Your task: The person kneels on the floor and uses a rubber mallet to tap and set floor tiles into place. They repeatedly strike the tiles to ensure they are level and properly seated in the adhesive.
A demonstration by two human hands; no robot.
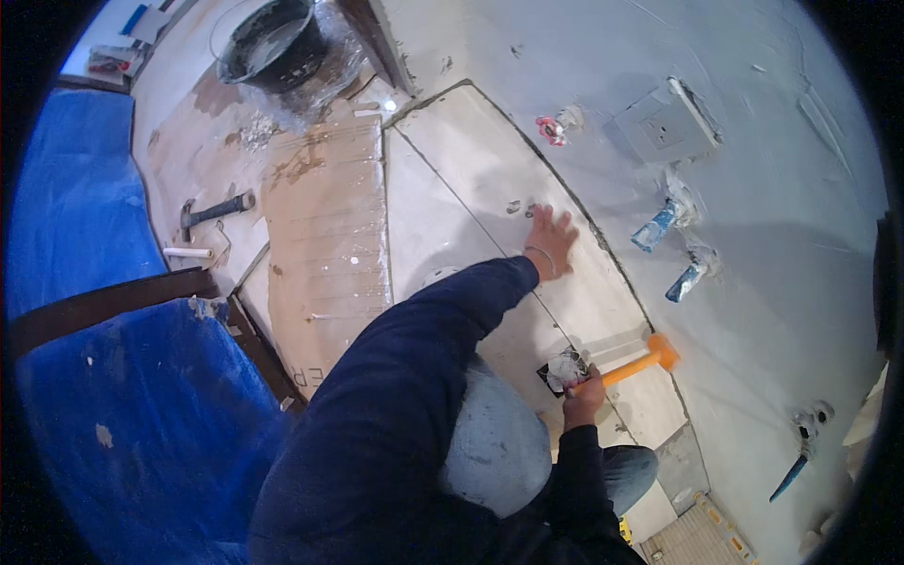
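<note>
My left hand lies on a pale floor tile with its fingers spread, near the gap along the wall. Two small dark marks show on the tile just beyond the fingertips. My right hand is closed round the handle of an orange mallet. The mallet's head is at the right, close to the wall's foot, and looks slightly blurred. Beside that hand, a square dark opening with crumpled whitish plastic in it sits in the floor. A thin joint line runs between the tiles under my left forearm.
Flattened cardboard covers the floor at left, beside a claw hammer. A black bucket stands at the far left. Blue sheeting lies at lower left. Pipe stubs, a red valve handle and a socket box jut from the grey wall.
</note>
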